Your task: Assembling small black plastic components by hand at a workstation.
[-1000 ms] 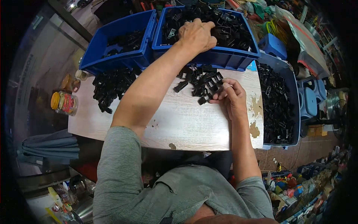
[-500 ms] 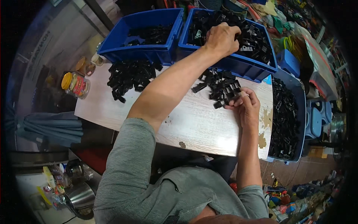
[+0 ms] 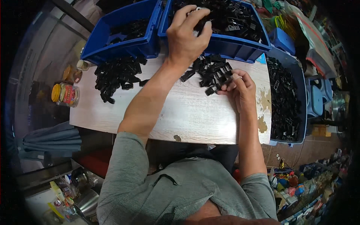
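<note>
Left fingers point(image 3: 197, 17) loosely curled and parted, above the front left part of the blue bin point(image 3: 238, 48) of black parts; a pale glint shows at their tips, but I cannot tell whether they hold anything. Right fingers point(image 3: 240, 83) bent, thumb and index nearly closed at the near right edge of the heap of black plastic parts point(image 3: 210, 71) on the table point(image 3: 191, 116), grip on any single part unclear. My judgement: keep the right fingertips light so neighbouring parts don't snag, and lift the left fingers clear of the bin wall.
</note>
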`<action>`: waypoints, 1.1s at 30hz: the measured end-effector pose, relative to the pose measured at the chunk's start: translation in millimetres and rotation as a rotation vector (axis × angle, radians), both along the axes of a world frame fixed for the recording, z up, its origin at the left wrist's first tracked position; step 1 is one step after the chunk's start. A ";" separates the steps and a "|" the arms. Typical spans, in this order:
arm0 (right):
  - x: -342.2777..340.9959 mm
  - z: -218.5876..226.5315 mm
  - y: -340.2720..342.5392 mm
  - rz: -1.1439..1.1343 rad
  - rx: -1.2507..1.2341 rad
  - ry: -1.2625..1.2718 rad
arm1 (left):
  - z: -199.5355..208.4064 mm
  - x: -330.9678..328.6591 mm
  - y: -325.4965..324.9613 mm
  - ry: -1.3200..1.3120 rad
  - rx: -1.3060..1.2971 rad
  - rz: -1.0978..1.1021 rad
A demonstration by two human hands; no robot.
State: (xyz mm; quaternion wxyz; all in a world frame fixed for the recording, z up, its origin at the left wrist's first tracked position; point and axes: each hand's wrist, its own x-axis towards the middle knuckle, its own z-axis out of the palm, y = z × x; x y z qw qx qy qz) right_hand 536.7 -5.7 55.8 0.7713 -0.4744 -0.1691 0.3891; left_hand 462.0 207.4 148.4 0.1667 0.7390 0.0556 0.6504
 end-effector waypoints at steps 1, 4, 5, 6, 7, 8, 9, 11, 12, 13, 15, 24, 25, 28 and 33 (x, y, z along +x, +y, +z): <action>1.4 -1.0 -1.7 -0.007 -0.006 0.004 | -6.0 -6.2 -2.7 0.037 0.097 0.041; 2.8 -1.9 -3.2 0.000 0.000 0.011 | -27.7 -19.3 -21.1 0.082 0.104 0.000; 1.9 -1.8 -2.3 -0.002 -0.003 0.011 | -39.1 -24.9 -27.8 0.143 0.039 -0.015; 1.5 -1.7 -1.5 -0.005 -0.007 0.011 | -49.8 -28.2 -30.8 0.188 0.031 -0.019; 1.5 -2.0 -1.0 -0.004 -0.008 0.012 | -61.0 -31.4 -33.3 0.234 0.021 -0.024; 1.9 -2.4 -0.9 -0.005 -0.007 0.008 | -72.3 -34.1 -36.9 0.303 -0.013 -0.033; 2.0 -2.6 -0.9 -0.005 -0.006 0.004 | -82.9 -34.8 -39.7 0.384 -0.046 -0.050; 1.2 -1.0 -0.8 -0.001 -0.004 -0.005 | -86.8 -32.2 -38.7 0.483 0.052 0.035; 0.5 -0.1 -0.5 0.002 0.000 -0.013 | -89.4 -31.5 -38.1 0.482 0.052 0.038; 0.6 -0.2 -0.4 0.004 0.002 -0.015 | -90.2 -30.1 -37.9 0.490 0.035 0.041; -0.3 -1.3 0.0 -0.011 0.007 -0.014 | -91.1 -28.9 -38.0 0.494 0.020 0.049; 0.4 -0.6 -1.2 -0.015 -0.004 0.013 | -28.7 -25.1 -35.7 0.281 0.070 0.022; 1.4 -0.6 -1.0 -0.007 -0.004 0.024 | -15.9 -19.9 -33.2 0.268 0.112 0.048; -0.3 1.9 -2.1 -0.027 -0.013 0.002 | 4.4 10.1 -16.9 0.312 0.200 0.072; 0.2 1.4 -1.5 -0.008 0.020 0.028 | 18.7 70.9 1.7 0.518 0.234 0.127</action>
